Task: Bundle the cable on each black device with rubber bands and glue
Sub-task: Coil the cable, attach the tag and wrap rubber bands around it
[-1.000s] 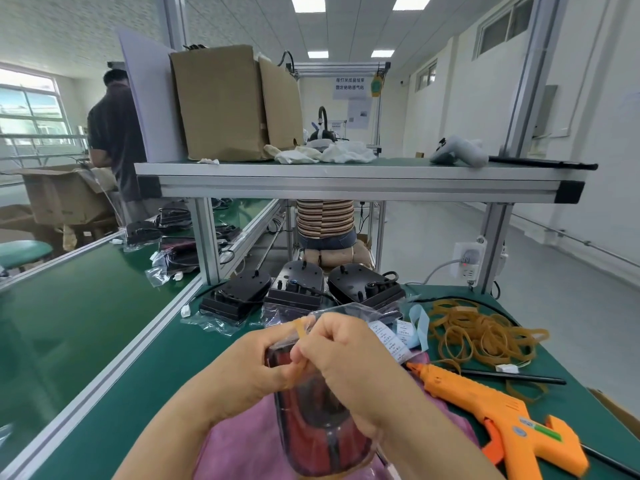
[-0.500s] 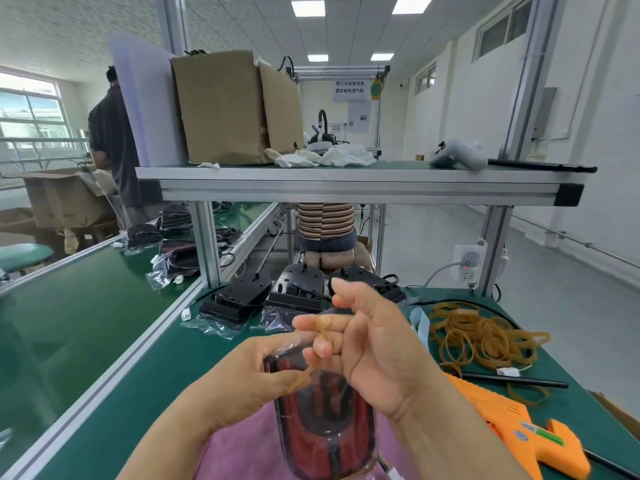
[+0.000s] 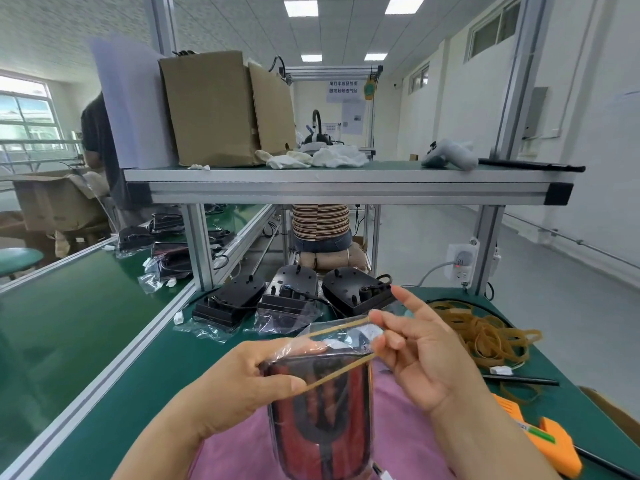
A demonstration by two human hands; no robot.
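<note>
Tan rubber band (image 3: pixel 339 372) is stretching taut between the two hands, its loop opening over the top end of a bagged device (image 3: pixel 322 420) held upright above a pink cloth (image 3: pixel 398 438) at the near edge of the desk (image 3: pixel 156 368). The left hand (image 3: pixel 242 379) is gripping the device by its side, thumb pinning one end of the band against the plastic. The right hand (image 3: pixel 419 358) is hooking the other end on curled fingers, forefinger sticking out. By this, the banding of this unit is only beginning, and no glue is showing. Three black devices (image 3: pixel 289 292) are waiting further back; whether their cables are bundled cannot be told. A pile of rubber bands (image 3: pixel 485 336) and an orange glue gun (image 3: pixel 547 441) are lying to the right.
</note>
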